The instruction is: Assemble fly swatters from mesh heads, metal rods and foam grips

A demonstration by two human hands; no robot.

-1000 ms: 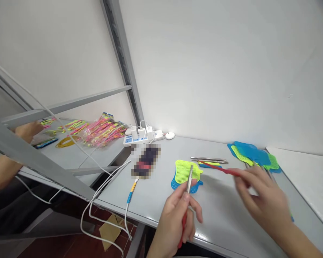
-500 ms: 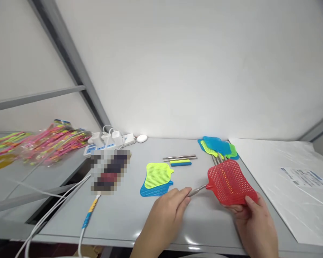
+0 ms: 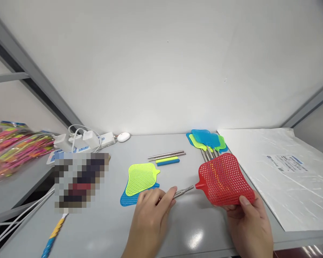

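Note:
My left hand (image 3: pixel 154 211) is closed round a silver metal rod (image 3: pixel 185 191), whose thin tip points right. Just past that tip, a small gap away, is the socket of a red mesh fly swatter head (image 3: pixel 224 181). My right hand (image 3: pixel 249 218) pinches the lower right corner of this head, thumb on top. Left of my hands a yellow-green swatter head (image 3: pixel 141 178) overlaps a blue swatter head (image 3: pixel 126 199) on the table. Behind them lie thin metal rods (image 3: pixel 167 155), a yellow-green grip (image 3: pixel 167 159) and a blue grip (image 3: pixel 168 162).
Several swatters with blue and green heads (image 3: pixel 207 138) are piled at the back right. A white plastic-wrapped package (image 3: pixel 282 190) covers the right side. At left are a power strip (image 3: pixel 106 139) with plugs, a pixelated object (image 3: pixel 80 181), a cable (image 3: pixel 52 236) and bagged colourful items (image 3: pixel 18 150).
The rod tip has come out of the red head's socket, leaving a gap. My left hand has drawn back leftward relative to the head. The view has shifted right.

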